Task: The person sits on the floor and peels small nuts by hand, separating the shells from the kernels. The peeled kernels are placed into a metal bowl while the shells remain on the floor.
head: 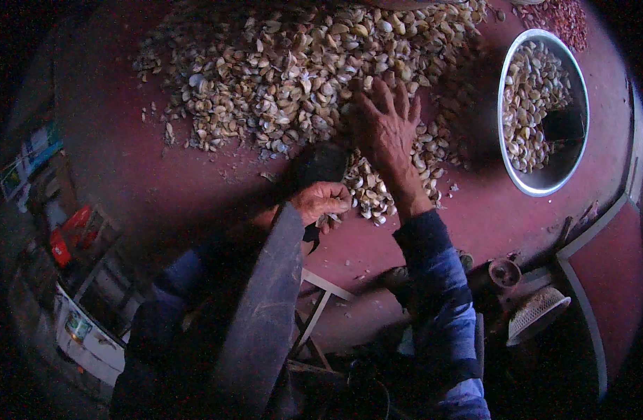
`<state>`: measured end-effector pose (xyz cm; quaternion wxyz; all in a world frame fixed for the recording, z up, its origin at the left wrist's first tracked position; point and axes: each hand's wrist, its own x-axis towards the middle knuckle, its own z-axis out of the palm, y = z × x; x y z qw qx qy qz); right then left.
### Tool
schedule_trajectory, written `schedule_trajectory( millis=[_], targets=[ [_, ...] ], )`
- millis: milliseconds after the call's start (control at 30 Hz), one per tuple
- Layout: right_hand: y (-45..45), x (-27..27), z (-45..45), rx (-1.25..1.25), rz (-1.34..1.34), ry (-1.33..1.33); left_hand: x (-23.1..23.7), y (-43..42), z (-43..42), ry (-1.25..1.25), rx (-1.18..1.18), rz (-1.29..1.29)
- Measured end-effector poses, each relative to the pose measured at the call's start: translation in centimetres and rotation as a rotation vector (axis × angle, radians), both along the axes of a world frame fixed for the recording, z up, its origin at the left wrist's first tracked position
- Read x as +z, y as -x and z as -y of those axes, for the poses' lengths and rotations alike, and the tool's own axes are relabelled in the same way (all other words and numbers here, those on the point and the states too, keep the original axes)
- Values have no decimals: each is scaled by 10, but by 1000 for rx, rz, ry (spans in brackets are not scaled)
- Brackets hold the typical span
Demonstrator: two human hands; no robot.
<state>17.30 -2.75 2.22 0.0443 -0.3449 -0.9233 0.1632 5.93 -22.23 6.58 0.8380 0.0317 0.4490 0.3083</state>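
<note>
A wide heap of pale shelled pieces, like clam shells or nuts (279, 89), lies spread on a dark red surface (195, 184). My right hand (387, 123) lies over the heap's near right side, palm down and fingers spread, touching the pieces. My left hand (324, 205) is lower and to the left, its thumb and fingers pinched together. A few pale pieces show at and under its fingertips; whether it grips one cannot be told. A smaller pile of the same pieces (371, 191) lies between the two hands.
A round metal basin (578, 168), partly filled with similar pieces, stands at right. Small reddish pieces (563, 23) lie beyond it. At lower right are a perforated basket (537, 317) and a small round container (504, 273). A red object (61, 247) is at far left.
</note>
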Motion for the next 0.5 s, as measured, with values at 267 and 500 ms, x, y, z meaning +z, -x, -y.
schedule_trajectory(
  millis=[267, 500],
  targets=[
    [-49, 20, 69, -170, 14, 139, -8, -5, 1, -41, 61, 5],
    [-78, 33, 97, -237, -10, 223, -2, -4, -3, -122, -57, -91]
  ],
)
